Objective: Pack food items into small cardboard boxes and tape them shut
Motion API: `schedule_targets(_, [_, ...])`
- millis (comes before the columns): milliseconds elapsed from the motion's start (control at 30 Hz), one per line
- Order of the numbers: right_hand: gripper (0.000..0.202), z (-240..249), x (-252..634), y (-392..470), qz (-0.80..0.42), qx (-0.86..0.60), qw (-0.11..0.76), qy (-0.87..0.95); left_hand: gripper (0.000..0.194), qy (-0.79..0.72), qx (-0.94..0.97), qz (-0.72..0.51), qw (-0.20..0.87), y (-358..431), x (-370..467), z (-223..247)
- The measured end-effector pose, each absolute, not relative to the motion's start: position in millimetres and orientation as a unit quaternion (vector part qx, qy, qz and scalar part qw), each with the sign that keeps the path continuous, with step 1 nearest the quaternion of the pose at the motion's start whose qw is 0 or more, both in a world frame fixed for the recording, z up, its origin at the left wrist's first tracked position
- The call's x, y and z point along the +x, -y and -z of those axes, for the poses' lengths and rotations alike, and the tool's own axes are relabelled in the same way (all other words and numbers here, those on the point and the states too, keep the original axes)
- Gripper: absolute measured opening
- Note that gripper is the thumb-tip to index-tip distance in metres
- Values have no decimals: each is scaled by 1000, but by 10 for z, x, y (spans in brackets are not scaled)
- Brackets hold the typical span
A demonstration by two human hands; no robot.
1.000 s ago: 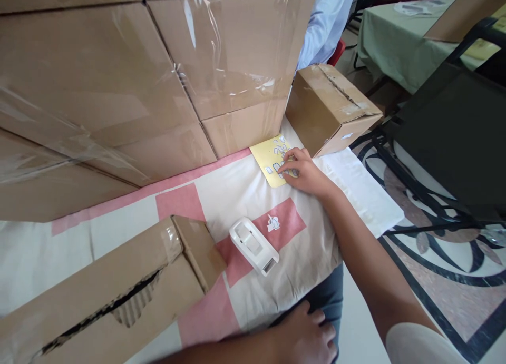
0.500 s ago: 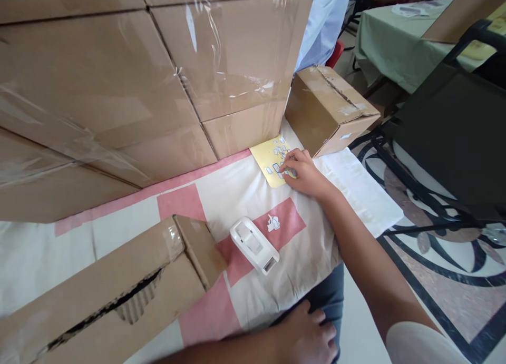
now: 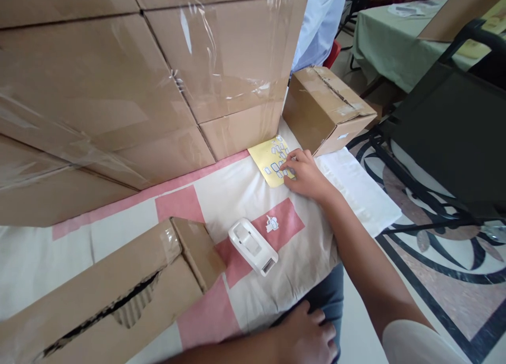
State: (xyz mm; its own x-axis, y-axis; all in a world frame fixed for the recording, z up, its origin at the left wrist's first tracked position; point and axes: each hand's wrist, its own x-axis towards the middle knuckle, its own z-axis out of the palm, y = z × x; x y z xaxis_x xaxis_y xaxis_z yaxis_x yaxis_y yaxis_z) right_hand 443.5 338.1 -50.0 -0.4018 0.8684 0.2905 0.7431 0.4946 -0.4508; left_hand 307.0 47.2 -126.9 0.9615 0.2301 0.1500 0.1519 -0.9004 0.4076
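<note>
My right hand [image 3: 303, 173] rests over the right part of a yellow sheet [image 3: 263, 158], its fingers bent and apart, fingertips on the small white blue-edged pieces [image 3: 275, 167] spread there. Whether a piece is between the fingertips is too small to tell. My left hand [image 3: 310, 332] lies on my thigh at the bottom, fingers loosely spread, with nothing visible in it. Between the hands, a white plastic device [image 3: 253, 246] sits on the pink and white cloth [image 3: 233, 187]. A little heap of white scraps [image 3: 272, 224] lies just beyond it.
Taped cardboard boxes [image 3: 237, 53] form a wall at the back. A torn box [image 3: 118, 290] lies at the left front, and another box [image 3: 328, 108] stands right of the yellow sheet. White paper [image 3: 356, 185] lies beside my right forearm. A black chair [image 3: 454, 132] is at the right.
The view has shifted slightly. My right hand stays at the yellow sheet with barely any finger movement, and my left hand remains on my thigh.
</note>
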Motion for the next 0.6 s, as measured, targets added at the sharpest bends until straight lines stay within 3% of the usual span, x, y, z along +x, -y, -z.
schedule_targets(600, [22, 480, 4637, -3460, -157, -518, 273, 795, 20, -106, 968, -89, 208, -440, 3057, 1298])
